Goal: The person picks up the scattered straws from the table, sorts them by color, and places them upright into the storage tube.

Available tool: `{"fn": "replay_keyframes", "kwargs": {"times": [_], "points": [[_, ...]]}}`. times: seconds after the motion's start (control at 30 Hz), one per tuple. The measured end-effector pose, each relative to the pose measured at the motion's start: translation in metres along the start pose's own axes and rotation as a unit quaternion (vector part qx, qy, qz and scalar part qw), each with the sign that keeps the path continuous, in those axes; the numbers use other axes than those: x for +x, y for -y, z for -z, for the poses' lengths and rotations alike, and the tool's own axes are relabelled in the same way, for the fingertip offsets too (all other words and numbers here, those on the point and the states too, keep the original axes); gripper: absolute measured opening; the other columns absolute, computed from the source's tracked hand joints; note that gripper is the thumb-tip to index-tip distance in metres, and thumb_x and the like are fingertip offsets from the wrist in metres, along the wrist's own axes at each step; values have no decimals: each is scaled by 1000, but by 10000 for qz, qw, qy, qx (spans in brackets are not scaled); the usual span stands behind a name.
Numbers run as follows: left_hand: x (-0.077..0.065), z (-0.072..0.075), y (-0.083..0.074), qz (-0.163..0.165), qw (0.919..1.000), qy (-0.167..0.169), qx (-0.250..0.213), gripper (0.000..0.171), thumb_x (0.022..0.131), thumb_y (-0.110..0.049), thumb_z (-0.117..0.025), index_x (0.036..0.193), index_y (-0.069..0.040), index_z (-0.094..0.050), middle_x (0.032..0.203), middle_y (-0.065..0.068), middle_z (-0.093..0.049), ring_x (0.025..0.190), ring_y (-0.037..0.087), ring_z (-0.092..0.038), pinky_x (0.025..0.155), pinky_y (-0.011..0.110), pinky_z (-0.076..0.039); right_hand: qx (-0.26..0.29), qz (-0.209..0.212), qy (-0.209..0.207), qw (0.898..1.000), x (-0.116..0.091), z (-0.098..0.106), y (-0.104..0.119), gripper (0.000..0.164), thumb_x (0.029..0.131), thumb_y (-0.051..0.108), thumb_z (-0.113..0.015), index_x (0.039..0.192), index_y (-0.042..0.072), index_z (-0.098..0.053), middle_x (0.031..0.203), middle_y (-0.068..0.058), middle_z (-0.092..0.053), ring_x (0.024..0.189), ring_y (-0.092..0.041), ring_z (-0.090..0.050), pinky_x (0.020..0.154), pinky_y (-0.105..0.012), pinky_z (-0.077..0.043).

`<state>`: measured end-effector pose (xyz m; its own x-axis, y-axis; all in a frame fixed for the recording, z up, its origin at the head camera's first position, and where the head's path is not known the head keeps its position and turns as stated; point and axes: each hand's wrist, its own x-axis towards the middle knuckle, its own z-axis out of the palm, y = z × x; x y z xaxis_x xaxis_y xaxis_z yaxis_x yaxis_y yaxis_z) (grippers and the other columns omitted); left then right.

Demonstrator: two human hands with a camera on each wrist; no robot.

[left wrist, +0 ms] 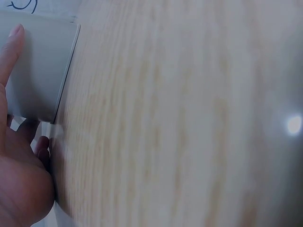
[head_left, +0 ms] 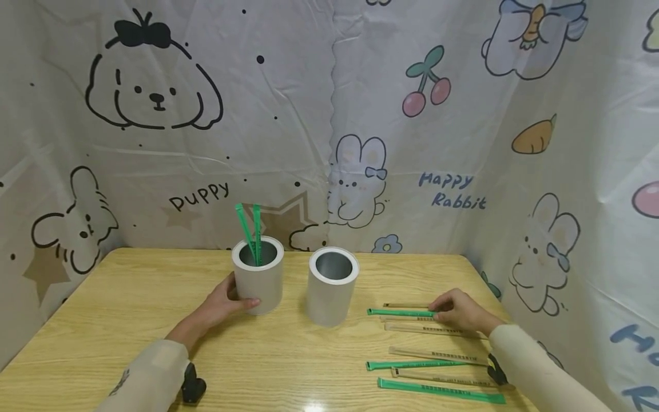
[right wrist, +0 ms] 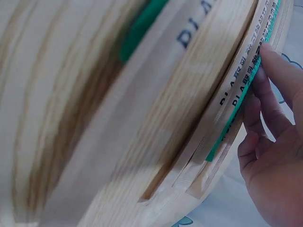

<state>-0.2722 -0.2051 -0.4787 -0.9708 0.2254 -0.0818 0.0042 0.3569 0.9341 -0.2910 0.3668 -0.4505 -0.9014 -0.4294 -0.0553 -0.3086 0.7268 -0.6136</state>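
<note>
My left hand [head_left: 222,304] holds the left white cylindrical cup [head_left: 268,283], thumb across its front and the other fingers round behind. Two green paper-wrapped straws [head_left: 242,220] lean inside that cup. In the left wrist view, the thumb [left wrist: 13,49] lies along the grey-looking wall of the cup [left wrist: 45,66]. Over at the right, my right hand [head_left: 461,312] pinches a green wrapped straw [head_left: 399,313] between thumb and finger near its right end. Beige wrapped straws [head_left: 407,305] lie close on both sides of it. The right wrist view shows the fingertips on the green straw [right wrist: 228,126].
A second white cup [head_left: 330,303], with nothing showing inside, stands right of the held one. Nearer the front right lie more beige straws [head_left: 412,352] and green straws [head_left: 437,391], roughly parallel, on the wooden table [head_left: 288,366]. A printed cloth [head_left: 288,114] hangs behind and beside the table.
</note>
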Motion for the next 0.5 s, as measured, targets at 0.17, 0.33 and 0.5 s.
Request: {"fn": "replay_keyframes", "kwargs": {"times": [0.17, 0.33, 0.5], "points": [[1, 0, 0, -49, 10000, 3, -18, 105, 91, -31, -76, 163, -4, -4, 167, 26, -16, 153, 50, -17, 122, 68, -19, 142, 180, 77, 9997, 1, 0, 0, 12, 89, 2, -73, 98, -5, -76, 99, -19, -75, 83, -6, -66, 72, -20, -56], [1, 0, 1, -68, 10000, -30, 6, 105, 91, -31, -77, 162, -4, -5, 167, 26, -18, 153, 49, -18, 122, 67, -20, 312, 434, 192, 9984, 1, 6, 5, 9, 91, 0, -70, 95, -6, -75, 93, -20, -74, 75, -2, -59, 66, -20, -52], [2, -1, 2, -100, 9999, -33, 17, 105, 90, -30, -77, 162, -3, -6, 166, 27, -18, 153, 49, -18, 122, 67, -19, 614, 237, 209, 9976, 5, 15, 13, 15, 96, 6, -66, 102, -6, -73, 97, -21, -73, 76, -4, -59, 65, -23, -52]]}}
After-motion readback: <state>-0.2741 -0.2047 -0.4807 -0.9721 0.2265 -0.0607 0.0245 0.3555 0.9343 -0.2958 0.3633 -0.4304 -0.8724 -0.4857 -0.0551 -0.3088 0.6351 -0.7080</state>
